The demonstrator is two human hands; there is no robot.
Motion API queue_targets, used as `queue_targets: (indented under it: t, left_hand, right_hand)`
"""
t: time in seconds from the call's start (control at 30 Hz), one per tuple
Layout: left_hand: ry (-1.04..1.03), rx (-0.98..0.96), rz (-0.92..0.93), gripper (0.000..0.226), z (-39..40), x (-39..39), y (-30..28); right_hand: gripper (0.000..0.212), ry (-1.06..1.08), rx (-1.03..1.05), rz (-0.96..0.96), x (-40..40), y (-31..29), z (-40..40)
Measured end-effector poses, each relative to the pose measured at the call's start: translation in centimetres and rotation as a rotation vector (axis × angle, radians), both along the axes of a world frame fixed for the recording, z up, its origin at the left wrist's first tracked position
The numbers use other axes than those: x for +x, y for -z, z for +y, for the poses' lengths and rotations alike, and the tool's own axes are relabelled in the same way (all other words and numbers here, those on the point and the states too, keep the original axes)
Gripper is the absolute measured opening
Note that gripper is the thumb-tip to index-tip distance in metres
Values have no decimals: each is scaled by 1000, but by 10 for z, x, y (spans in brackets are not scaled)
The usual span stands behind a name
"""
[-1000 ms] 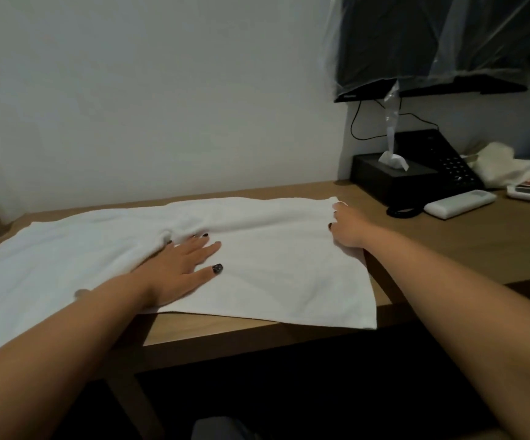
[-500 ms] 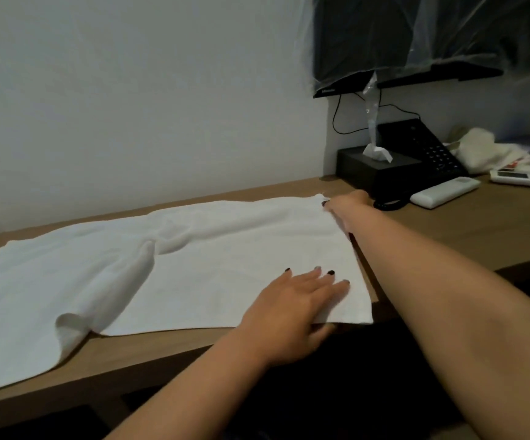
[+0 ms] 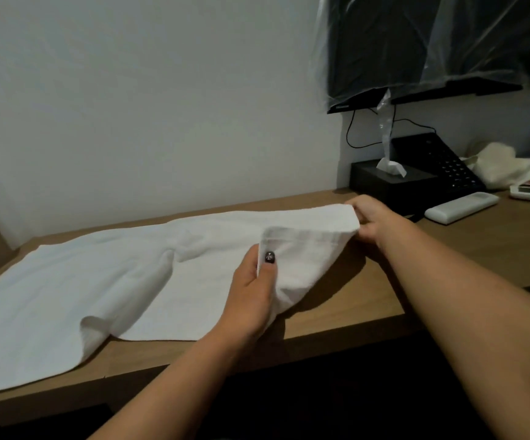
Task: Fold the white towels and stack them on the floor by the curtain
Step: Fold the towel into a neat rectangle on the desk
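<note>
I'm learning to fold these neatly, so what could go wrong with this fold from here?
The left hand and right hand each pinch a corner of the white towel's right end, lifted off the desk.
1. The bunched ridge mid-towel may get folded in as a crease.
2. The towel's left end overhangs the desk edge, so a pull could drag it crooked.

white towel [image 3: 105, 290], spread, right end lifted

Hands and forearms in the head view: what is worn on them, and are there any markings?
Both forearms are bare, with no sleeves, watch or bracelet in view. The left hand has dark polish on its thumbnail, with a small pale mark. No rings show on the left hand or the right hand.
</note>
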State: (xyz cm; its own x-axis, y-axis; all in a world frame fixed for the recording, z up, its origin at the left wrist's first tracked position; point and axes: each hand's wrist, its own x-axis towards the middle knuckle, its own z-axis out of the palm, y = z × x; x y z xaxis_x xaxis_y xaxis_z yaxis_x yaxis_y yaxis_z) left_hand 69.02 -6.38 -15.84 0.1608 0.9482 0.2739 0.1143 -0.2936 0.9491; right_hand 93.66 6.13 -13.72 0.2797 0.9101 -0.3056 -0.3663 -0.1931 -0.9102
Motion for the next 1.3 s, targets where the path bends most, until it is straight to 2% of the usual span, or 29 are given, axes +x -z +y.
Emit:
queue_targets:
  t: [0.07,0.17,0.33,0.47,0.57,0.7,0.87,0.93,1.07,1.2,1.3]
  left_hand:
    - [-37,-140,-164,33,-2,2,-7]
    - [-71,-256,-264,40,-9,8,-23]
    - [-81,-267,-210,30,-13,29,-52]
    - [-37,-265,-339,25,-23,48,-77]
    - [-53,-267,-449,20,-30,45,-82]
    - [-135,-262,-537,16,-32,13,-72]
    - [-323,-188,-461,22,-24,-67,-55]
    - [-392,-182,-414,24,-25,-103,-50]
    - [-498,-176,-324,36,-29,-168,-41]
    - [-665,-121,-197,44,-29,-230,-31]
    - [-810,-70,-112,45,-21,-276,-24]
  right_hand:
    - [26,-40,20,-4,-4,-5,-4]
    - [19,40,57,-99,-6,-19,-8]
    - [52,359,217,-36,13,-64,-13]
    - [34,322,232,-165,23,-96,-27]
    - [11,181,317,-115,8,-107,-30]
    - [11,25,288,-238,-30,-107,-26]
    - [14,25,357,-397,-95,-118,-11]
    - [22,31,403,-438,-122,-123,-3]
    - [30,-17,461,-453,-183,-127,11]
    - [40,-180,502,-489,-256,-122,20]
    - [38,-337,470,-609,-306,-114,30]
